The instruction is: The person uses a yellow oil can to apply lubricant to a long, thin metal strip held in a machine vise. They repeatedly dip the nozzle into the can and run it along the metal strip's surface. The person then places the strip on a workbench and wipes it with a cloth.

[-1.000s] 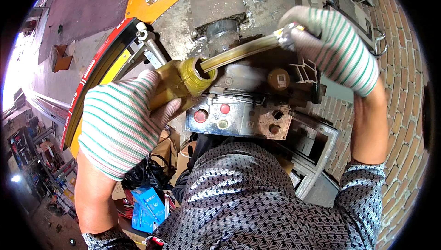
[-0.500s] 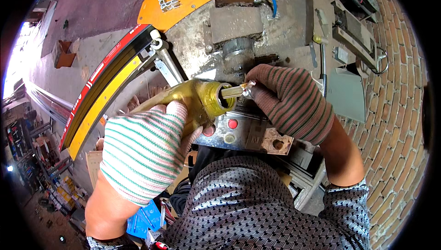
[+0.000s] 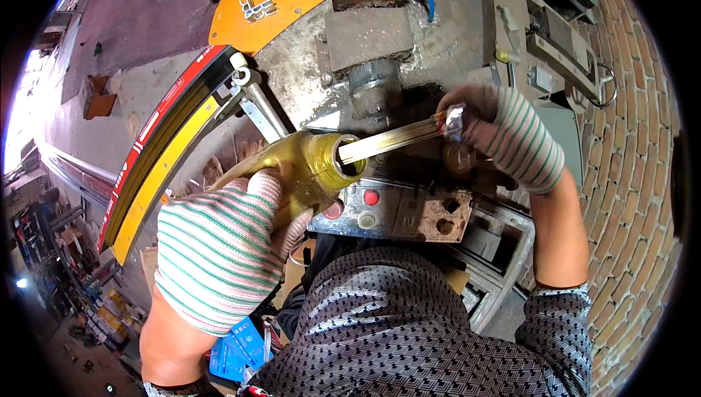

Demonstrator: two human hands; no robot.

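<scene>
My left hand (image 3: 223, 247), in a white glove with green and pink stripes, is wrapped round a grimy yellow-green plastic bottle (image 3: 298, 174). The bottle lies tilted, its threaded mouth facing right. Out of this mouth runs a pale, wet-looking flat stick (image 3: 393, 140) with a crumpled silvery end; its other end is hidden inside the neck. My right hand (image 3: 504, 130), gloved alike, pinches the stick by the silvery end. Below the bottle sits a metal control panel (image 3: 358, 211) with red and pale buttons.
A greasy metal machine block (image 3: 369, 39) stands ahead, beside an orange plate (image 3: 270, 6) with small metal clips (image 3: 257, 9). A red and yellow guard-like rail (image 3: 164, 149) curves along the left. A wooden block with holes (image 3: 444, 216) sits right of the panel. A brick surface (image 3: 628, 200) lies far right.
My right hand has moved right and slightly up, drawing more of the stick out of the bottle's mouth. My left hand keeps its hold, shifted slightly left.
</scene>
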